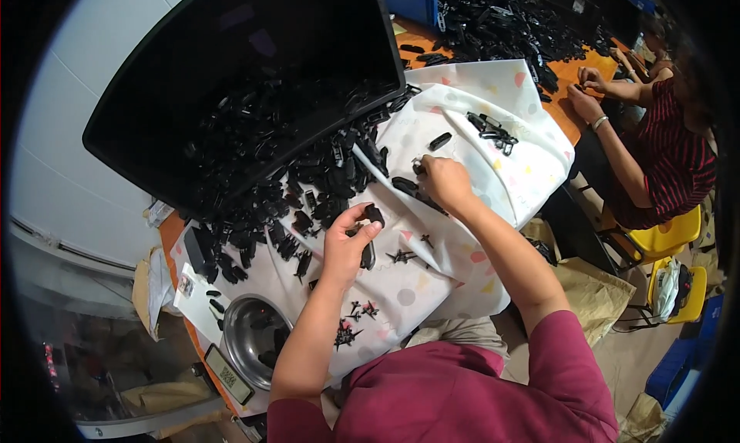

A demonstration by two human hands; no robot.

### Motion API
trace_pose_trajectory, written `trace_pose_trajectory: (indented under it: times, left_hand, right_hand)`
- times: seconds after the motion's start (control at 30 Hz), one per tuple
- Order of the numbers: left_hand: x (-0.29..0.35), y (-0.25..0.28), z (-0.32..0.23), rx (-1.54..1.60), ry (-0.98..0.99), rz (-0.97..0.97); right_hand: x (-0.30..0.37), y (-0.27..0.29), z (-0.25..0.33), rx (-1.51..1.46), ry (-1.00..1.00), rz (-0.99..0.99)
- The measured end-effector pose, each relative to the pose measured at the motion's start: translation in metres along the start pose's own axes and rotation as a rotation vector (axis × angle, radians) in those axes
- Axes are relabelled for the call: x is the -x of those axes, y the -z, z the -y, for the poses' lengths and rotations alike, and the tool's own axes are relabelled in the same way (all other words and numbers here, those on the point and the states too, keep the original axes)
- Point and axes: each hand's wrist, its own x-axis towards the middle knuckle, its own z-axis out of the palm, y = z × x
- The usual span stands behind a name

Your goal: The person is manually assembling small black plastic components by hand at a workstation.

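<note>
My left hand is closed around a small black plastic part, held between thumb and fingers above the patterned white cloth. Farther right, my right hand pinches down at the cloth; a small dark piece shows at its fingertips, too covered to name. Just beyond it lies a single black oval part. Another black part rests beside my right hand. Small spiky black pieces lie between my forearms, with more by my left forearm.
A big black bin lies tipped, with black parts spilling from it. A small group of parts sits at right on the cloth. A metal bowl and a phone-like device are at left. A co-worker handles something at right.
</note>
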Motion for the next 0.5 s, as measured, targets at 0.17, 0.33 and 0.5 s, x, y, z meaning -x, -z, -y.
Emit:
trace_pose_trajectory:
  times: [0.17, 0.33, 0.5]
  left_hand:
    - [0.008, 0.0, -0.002, 0.061, -0.018, -0.018]
    - [0.01, -0.005, 0.003, 0.056, -0.004, -0.036]
    - [0.019, -0.013, 0.001, 0.036, -0.03, -0.025]
  right_hand:
    - [0.004, 0.002, 0.0, 0.017, 0.069, -0.094]
    - [0.006, 0.018, -0.004, -0.534, -0.1, -0.047]
    - [0.038, 0.049, 0.042, -1.481, -0.317, 0.241]
